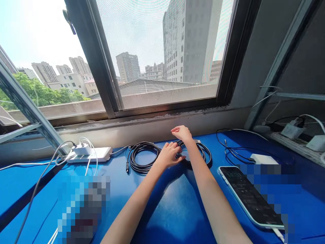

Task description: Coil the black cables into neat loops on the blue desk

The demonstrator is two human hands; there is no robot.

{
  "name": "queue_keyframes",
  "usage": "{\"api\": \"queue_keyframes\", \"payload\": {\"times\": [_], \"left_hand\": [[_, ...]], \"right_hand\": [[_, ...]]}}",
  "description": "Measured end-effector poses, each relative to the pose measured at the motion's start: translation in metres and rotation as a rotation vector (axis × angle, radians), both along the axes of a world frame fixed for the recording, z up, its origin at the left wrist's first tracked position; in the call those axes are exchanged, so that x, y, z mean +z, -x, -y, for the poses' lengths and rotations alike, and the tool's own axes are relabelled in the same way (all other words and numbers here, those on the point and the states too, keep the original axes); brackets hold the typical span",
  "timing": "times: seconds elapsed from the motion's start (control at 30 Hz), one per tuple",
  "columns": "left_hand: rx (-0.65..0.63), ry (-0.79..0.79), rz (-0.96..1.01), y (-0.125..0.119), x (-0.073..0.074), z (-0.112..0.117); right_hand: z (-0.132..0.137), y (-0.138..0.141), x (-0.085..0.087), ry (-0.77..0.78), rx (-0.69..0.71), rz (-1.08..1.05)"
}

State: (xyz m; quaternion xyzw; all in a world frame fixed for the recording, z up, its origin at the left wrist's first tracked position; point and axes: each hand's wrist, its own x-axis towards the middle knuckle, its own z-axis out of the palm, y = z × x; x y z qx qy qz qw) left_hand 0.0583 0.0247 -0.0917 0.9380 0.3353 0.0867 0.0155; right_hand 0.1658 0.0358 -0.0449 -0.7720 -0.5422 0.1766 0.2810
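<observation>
Two coils of black cable lie side by side on the blue tabletop. My left hand (169, 155) is at the near-left side of the right cable coil (208, 157), with bent fingers and thumb around its strands. Above the far side of that coil is my right hand (182, 133), its fingers drawn together and pointing left. Whatever is between those fingertips, if anything, is too small to make out. Just left of my left hand rests the other cable coil (135, 166), with a black plug (127, 167) at its left. A light-coloured plug (197, 141) shows behind the right coil.
A white power strip (101, 155) with a charger and wires stands at the back left. On the right are a phone (251, 196), a white box (264, 158) and a thin black cable (233, 153). Metal shelf posts stand on both sides; a window is behind.
</observation>
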Motion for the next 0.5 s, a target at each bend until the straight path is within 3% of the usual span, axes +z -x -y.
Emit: {"api": "queue_keyframes", "payload": {"times": [0.1, 0.17, 0.5], "left_hand": [[-0.192, -0.025, -0.075, -0.012, -0.012, 0.007], [-0.251, -0.075, -0.096, -0.018, -0.020, 0.011], [-0.281, -0.165, 0.014, -0.028, -0.040, 0.002]], "right_hand": [[0.002, 0.003, 0.008, -0.063, -0.022, -0.016], [0.003, 0.006, 0.012, -0.098, -0.022, -0.023], [0.006, 0.015, 0.019, -0.255, 0.040, -0.076]]}}
